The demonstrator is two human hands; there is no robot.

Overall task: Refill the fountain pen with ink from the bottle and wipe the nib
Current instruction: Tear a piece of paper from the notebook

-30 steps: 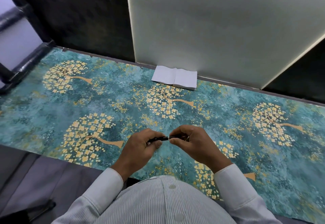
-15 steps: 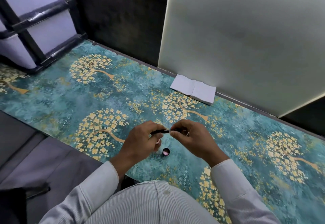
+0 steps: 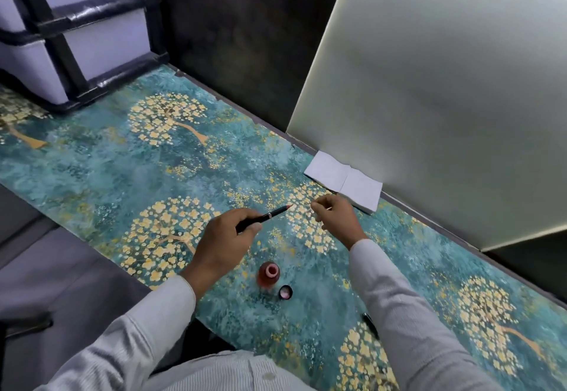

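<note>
We count one fountain pen (image 3: pixel 264 218), one ink bottle (image 3: pixel 268 274), one loose cap (image 3: pixel 285 292) and one folded white tissue (image 3: pixel 345 180), all on or above a teal tablecloth (image 3: pixel 107 175) printed with golden trees.

Our left hand (image 3: pixel 221 244) curls round the black barrel of the pen, thumb and fingers pinching it, and holds it above the cloth. The pen's long axis runs diagonally: the reddish nib end points away from the left hand, up and to the right, toward the right hand and the tissue beyond it, while the rear of the barrel is hidden inside the left fist.

Our right hand (image 3: pixel 334 217) hovers just past the nib, apart from it, with its fingers loosely curled. Something thin seems to show at its fingertips, but we cannot tell what it is, or whether the hand pinches it.

The bottle stands upright and uncapped, near our body and between the two wrists, closer to the left hand. Its cap lies mouth up just beside it, on the side of the right forearm. The tissue rests just beyond the right hand, against a pale upright panel (image 3: pixel 445 99). A small dark object (image 3: pixel 370 325) peeks out from under the right sleeve (image 3: pixel 408 314).
</note>
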